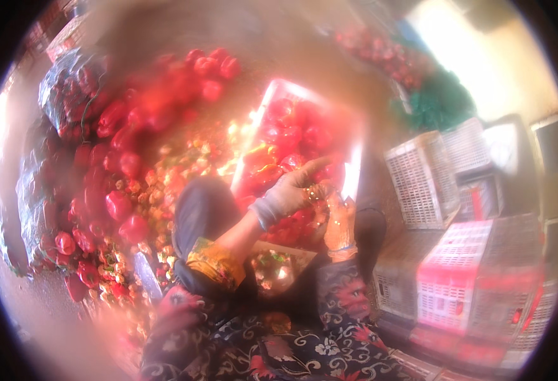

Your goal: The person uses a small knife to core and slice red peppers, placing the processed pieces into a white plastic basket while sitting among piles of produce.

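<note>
My left hand [281, 197], in a pale grey glove, reaches over a white plastic crate [352, 174] with one finger stretched forward. My right hand [340, 221], in an orange glove, meets it at the crate's near right side. The fingers of both hands overlap, and glare and blur hide whether anything is between them. Red bell peppers [283, 126] fill the crate beneath the hands. Between my knees lies a shallow container [303, 259] with pepper scraps, partly hidden by my arms.
Whole red bell peppers [119, 205] and yellowish pepper cores [157, 190] cover the ground at left, beside filled plastic bags [72, 90]. A pale flat strip [148, 276] lies among them. Slatted crates [414, 181] and red-and-white crates [455, 276] stand at right. Green bagging [443, 102] lies behind.
</note>
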Demonstrator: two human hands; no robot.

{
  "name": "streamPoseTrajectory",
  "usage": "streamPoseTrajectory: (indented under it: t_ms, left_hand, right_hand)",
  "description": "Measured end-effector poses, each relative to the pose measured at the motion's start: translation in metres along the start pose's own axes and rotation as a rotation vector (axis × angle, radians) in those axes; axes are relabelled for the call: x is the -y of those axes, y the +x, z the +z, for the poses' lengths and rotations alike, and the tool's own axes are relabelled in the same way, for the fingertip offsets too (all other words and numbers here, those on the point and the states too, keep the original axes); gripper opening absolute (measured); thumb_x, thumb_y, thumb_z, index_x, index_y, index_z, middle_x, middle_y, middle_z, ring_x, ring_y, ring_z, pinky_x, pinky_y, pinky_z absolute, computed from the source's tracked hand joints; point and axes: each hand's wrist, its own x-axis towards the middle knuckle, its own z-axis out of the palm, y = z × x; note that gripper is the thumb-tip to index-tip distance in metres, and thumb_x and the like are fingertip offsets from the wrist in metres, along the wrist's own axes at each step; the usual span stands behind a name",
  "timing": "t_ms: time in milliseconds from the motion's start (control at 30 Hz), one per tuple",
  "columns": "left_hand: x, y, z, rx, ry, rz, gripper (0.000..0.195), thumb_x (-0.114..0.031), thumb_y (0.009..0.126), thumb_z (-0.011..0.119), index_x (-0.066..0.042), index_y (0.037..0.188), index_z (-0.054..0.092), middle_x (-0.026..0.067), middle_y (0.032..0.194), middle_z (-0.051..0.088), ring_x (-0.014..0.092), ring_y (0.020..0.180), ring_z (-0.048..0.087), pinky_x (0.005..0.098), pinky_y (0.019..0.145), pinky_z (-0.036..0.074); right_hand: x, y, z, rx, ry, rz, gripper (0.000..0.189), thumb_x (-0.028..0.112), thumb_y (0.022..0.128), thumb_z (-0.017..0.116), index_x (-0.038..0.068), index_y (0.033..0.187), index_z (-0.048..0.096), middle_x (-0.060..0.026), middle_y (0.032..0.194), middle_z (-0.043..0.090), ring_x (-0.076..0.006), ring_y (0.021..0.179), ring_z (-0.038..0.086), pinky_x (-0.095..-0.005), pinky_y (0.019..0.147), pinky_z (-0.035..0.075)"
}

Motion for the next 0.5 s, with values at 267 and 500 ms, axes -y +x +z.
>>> streamPoseTrajectory:
  t_ms: [267,500]
  left_hand:
    - [0.028,0.004,-0.014,-0.038,0.56,0.0,0.04,-0.01,0.086,0.07,-0.007,0.124,0.061,0.0142,0.108,0.069,0.022,0.098,0.068,0.0352,0.084,0.053]
    - [0.019,0.001,0.003,-0.073,1.311,-0.087,0.035,-0.025,0.079,0.069,-0.015,0.113,0.067,0.0069,0.106,0.072,0.028,0.097,0.071,0.0413,0.081,0.056]
  right_hand:
    - [0.023,-0.002,-0.014,0.171,-0.193,0.081,0.021,0.015,0.098,0.054,0.001,0.106,0.067,-0.0018,0.073,0.059,-0.0075,0.054,0.05,-0.0213,0.048,0.04]
    - [0.02,-0.02,0.01,0.083,-0.856,-0.404,0.022,0.018,0.101,0.053,0.005,0.102,0.071,-0.0074,0.07,0.063,-0.0145,0.063,0.058,-0.0331,0.058,0.048]
